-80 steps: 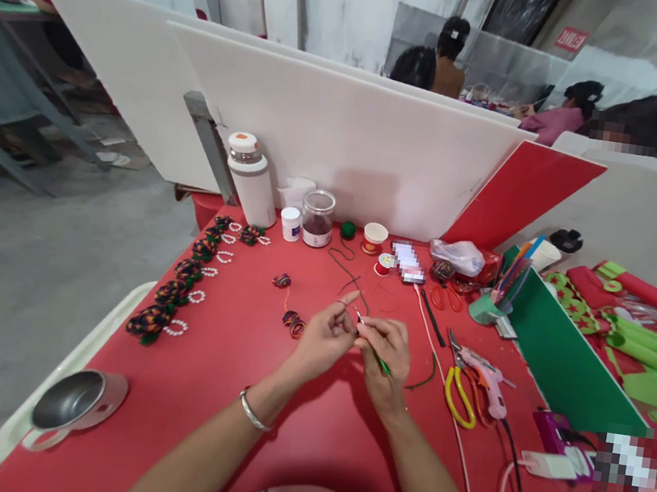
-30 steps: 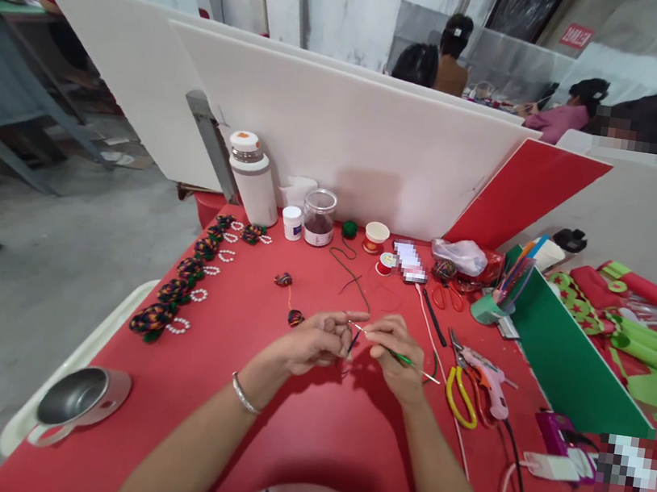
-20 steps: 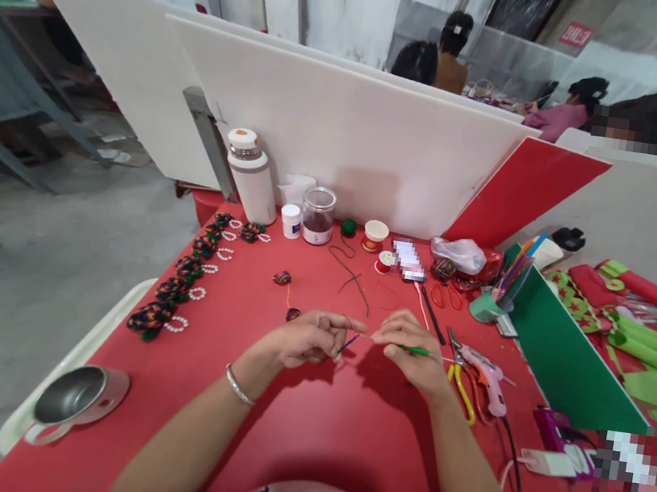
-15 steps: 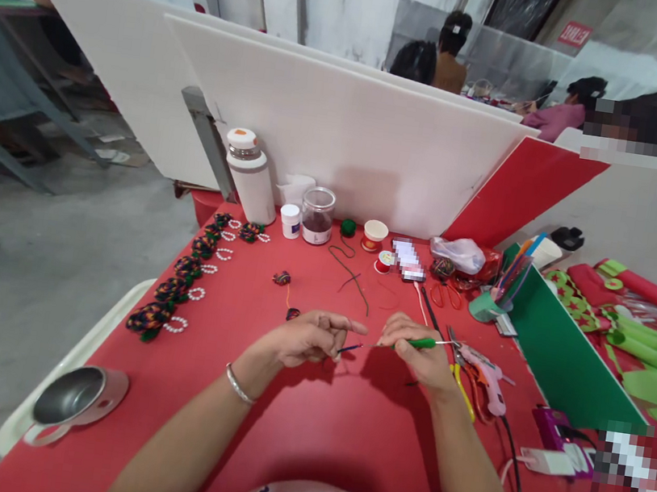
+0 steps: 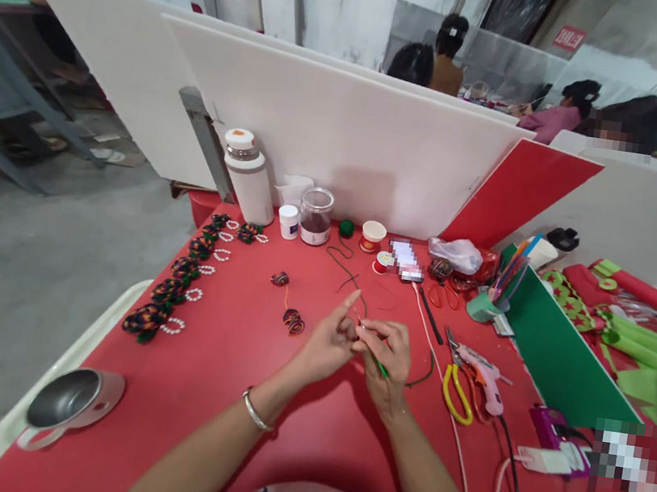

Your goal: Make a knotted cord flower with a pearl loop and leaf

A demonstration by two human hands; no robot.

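Note:
My right hand (image 5: 390, 365) is closed around a crochet hook (image 5: 383, 370) with a green handle, and its metal tip meets my left hand. My left hand (image 5: 323, 345) points its index finger up while the thumb and other fingers pinch dark yarn, mostly hidden now. Both hands touch above the red table. Just left of them lies a loose multicoloured yarn bundle (image 5: 293, 322), joined by an orange strand to a small yarn ball (image 5: 280, 278). A dark green strand (image 5: 420, 379) curves out on the table beside my right hand.
Finished yarn pieces with bead loops (image 5: 168, 290) line the left side, above a metal mug (image 5: 75, 404). Bottle (image 5: 250, 186), jar (image 5: 314, 224), thread spool (image 5: 383, 263) and phone (image 5: 406, 259) stand or lie at the back. Pliers (image 5: 457, 394) and a pink glue gun (image 5: 485, 375) lie right.
My right hand has swung left and down with the crochet hook, bringing it to my left hand. My left hand has shifted slightly right, uncovering the yarn bundle.

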